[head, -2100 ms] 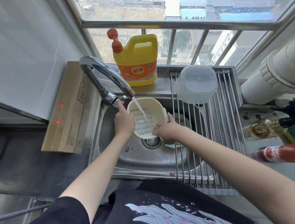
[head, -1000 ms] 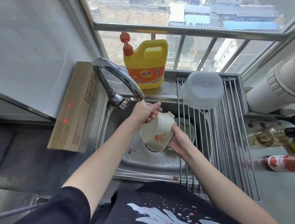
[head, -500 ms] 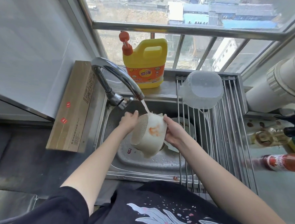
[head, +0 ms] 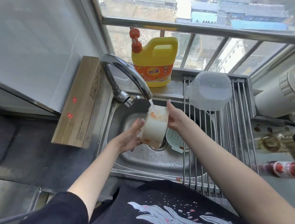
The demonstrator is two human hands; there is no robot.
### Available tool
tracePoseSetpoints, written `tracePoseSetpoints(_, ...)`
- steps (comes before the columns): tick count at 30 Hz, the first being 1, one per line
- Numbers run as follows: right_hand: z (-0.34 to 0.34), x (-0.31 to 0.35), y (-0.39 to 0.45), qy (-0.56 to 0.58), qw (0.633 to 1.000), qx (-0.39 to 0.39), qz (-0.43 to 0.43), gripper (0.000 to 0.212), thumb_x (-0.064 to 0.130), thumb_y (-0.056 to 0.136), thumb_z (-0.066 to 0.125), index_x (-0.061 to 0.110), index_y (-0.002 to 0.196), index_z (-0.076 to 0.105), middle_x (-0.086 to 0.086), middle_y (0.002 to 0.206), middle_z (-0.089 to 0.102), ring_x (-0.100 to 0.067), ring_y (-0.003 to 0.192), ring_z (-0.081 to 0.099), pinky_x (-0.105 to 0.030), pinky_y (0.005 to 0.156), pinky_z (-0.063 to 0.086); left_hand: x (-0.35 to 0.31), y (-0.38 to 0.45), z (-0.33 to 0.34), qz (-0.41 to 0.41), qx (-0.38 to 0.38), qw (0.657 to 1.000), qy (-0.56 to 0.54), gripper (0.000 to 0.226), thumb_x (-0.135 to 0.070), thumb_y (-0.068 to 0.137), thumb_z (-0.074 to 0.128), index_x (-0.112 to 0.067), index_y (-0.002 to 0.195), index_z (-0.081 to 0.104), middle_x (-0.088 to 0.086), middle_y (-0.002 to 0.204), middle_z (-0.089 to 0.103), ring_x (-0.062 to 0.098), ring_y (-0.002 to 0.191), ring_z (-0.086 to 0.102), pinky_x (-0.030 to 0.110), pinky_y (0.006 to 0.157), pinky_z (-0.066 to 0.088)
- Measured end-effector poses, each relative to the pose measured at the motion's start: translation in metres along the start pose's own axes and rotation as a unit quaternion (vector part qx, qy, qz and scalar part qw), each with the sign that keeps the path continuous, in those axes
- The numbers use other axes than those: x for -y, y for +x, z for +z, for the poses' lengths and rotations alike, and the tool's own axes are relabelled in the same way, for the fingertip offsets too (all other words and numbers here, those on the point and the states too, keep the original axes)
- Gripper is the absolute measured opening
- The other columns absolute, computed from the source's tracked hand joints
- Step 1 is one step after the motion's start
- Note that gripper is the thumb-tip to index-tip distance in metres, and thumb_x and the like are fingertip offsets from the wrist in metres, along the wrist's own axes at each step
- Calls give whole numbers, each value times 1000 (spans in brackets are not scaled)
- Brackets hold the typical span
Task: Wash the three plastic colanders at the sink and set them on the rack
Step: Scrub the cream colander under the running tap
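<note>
The cream plastic colander (head: 155, 126) with orange smears is held tilted on its side over the stainless steel sink (head: 145, 164), directly under the water stream from the curved chrome faucet (head: 124, 74). The left hand (head: 130, 138) cups its lower side with relaxed fingers; the right hand (head: 175, 118) grips its upper rim. A 2nd white colander (head: 176, 141) lies in the basin beside the drain. A 3rd, translucent plastic colander (head: 210, 90) rests upside down on the steel roll-up rack (head: 237, 133). A yellow detergent jug (head: 153, 60) stands behind the faucet.
</note>
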State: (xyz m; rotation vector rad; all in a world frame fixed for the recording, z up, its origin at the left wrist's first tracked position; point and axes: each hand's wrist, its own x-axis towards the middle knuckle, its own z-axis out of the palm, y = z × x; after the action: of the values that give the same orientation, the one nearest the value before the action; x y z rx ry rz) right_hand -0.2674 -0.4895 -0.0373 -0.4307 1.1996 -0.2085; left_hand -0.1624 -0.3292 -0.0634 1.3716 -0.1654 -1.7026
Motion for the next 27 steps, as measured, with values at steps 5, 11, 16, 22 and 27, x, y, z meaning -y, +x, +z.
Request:
tracePoseSetpoints(5, 0, 18, 5, -261, 964, 18, -46, 55, 53, 91, 50, 3, 111, 63, -12, 104, 71, -29, 94, 69, -49, 88, 53, -31, -7, 6, 118, -86, 982, 119, 83, -64, 85, 46, -23, 151, 18, -11, 148, 27, 8, 138, 23, 31, 111, 18)
tracePoseSetpoints(11, 26, 23, -12, -560, 809, 123, -130, 41, 48, 87, 60, 10, 74, 66, -7, 76, 65, -21, 70, 59, -35, 63, 47, -76, 7, 31, 183, -93, 948, 243, 41, -26, 103, 28, -17, 97, 67, 3, 111, 66, 7, 104, 59, 22, 99, 41)
tracePoseSetpoints(16, 32, 33, -29, -611, 761, 107, -188, 37, 34, 96, 50, 11, 67, 57, -2, 64, 54, -14, 57, 46, -25, 53, 37, -67, 15, 22, 191, -168, 868, 426, 74, -68, 87, 32, -1, 68, 55, 3, 65, 50, 12, 62, 44, 31, 62, 32)
tracePoseSetpoints(22, -6, 3, -44, -483, 764, -65, -422, 28, 20, 99, 43, 13, 119, 61, -3, 105, 68, -17, 99, 61, -27, 81, 46, -42, 9, -3, 207, -205, 897, 333, 48, -39, 90, 58, -17, 56, 33, 0, 57, 32, 12, 53, 33, 24, 48, 25)
tracePoseSetpoints(27, -18, -51, -41, -667, 652, 81, -351, 49, 31, 103, 34, 19, 149, 28, -2, 158, 20, -27, 147, 3, -40, 118, 8, -19, -1, 6, 194, -141, 936, 256, 28, -18, 99, 45, -10, 75, 57, -4, 65, 52, -4, 53, 46, 17, 53, 38)
